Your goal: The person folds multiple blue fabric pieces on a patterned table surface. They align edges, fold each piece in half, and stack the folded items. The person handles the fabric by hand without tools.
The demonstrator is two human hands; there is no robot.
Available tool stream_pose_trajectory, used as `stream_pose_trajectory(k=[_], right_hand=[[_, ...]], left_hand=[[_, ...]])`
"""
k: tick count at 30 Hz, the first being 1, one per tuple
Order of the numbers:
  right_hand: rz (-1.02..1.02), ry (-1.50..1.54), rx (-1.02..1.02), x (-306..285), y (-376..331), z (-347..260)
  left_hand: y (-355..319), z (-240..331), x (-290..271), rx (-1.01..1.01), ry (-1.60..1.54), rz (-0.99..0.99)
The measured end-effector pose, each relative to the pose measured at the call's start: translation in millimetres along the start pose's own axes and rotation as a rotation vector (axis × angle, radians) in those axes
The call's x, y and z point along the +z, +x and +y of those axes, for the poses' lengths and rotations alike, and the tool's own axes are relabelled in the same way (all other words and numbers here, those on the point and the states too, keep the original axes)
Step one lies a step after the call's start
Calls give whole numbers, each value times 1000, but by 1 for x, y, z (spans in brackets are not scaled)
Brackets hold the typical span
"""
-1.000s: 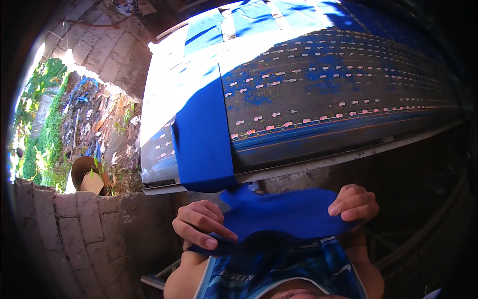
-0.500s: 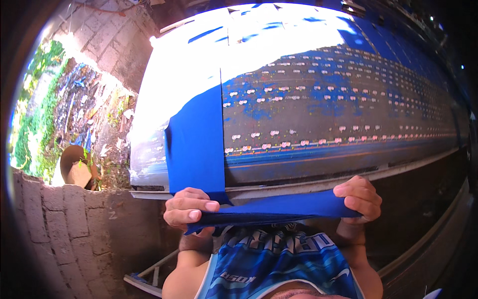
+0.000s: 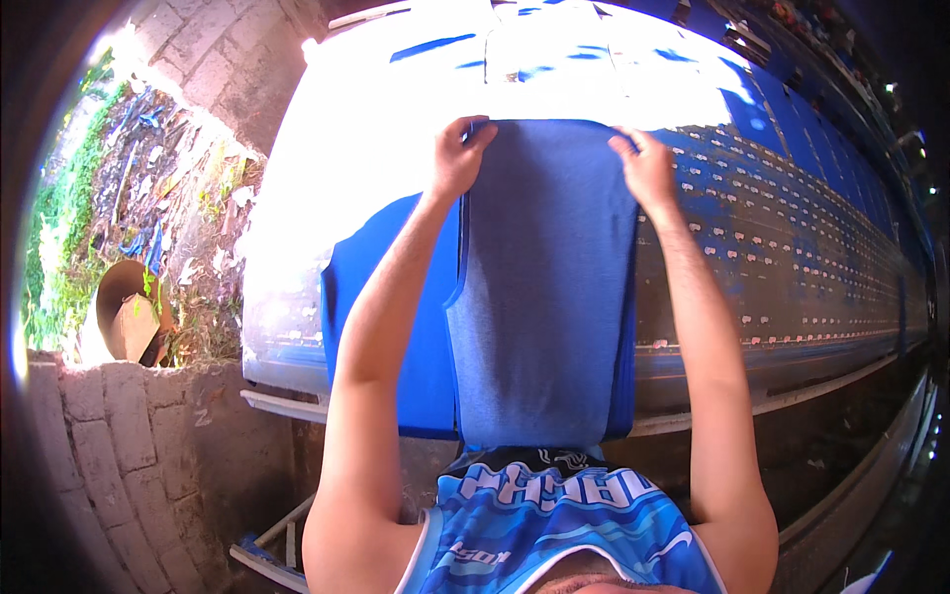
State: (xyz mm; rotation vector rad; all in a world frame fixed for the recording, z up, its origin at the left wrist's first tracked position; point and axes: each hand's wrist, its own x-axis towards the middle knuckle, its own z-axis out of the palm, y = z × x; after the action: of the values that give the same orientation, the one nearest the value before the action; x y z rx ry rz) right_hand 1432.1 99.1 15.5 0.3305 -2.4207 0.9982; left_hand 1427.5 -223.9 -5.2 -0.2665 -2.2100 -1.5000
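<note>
A blue piece of cloth (image 3: 544, 287) lies stretched away from me over a long paint-stained printing table (image 3: 792, 238). My left hand (image 3: 457, 156) grips its far left corner. My right hand (image 3: 643, 166) grips its far right corner, both arms reaching forward. Another blue piece of cloth (image 3: 391, 297) lies under it on the left, partly covered. The near edge of the cloth hangs at the table's front rim.
The table top carries rows of small pale marks and blue smears running off to the right. A brick wall (image 3: 109, 445) stands at the lower left. Beyond it lie littered ground and greenery (image 3: 148, 198) and a brown bin (image 3: 129, 322). A metal frame (image 3: 272, 549) sits under the table.
Both hands have carried the cloth's edge from the table's near rim forward across the top, spreading it flat. The view has tilted with the reach.
</note>
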Motion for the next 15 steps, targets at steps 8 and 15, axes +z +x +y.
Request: stream_pose_trajectory(k=[8,15], right_hand=[[-96,-403,-59,107,-35,75],[-210,-285,-149,132,-52,61]], left_hand=[[-28,-118,51,-56,416,-39],[-40,-80,94,184,660,-215]])
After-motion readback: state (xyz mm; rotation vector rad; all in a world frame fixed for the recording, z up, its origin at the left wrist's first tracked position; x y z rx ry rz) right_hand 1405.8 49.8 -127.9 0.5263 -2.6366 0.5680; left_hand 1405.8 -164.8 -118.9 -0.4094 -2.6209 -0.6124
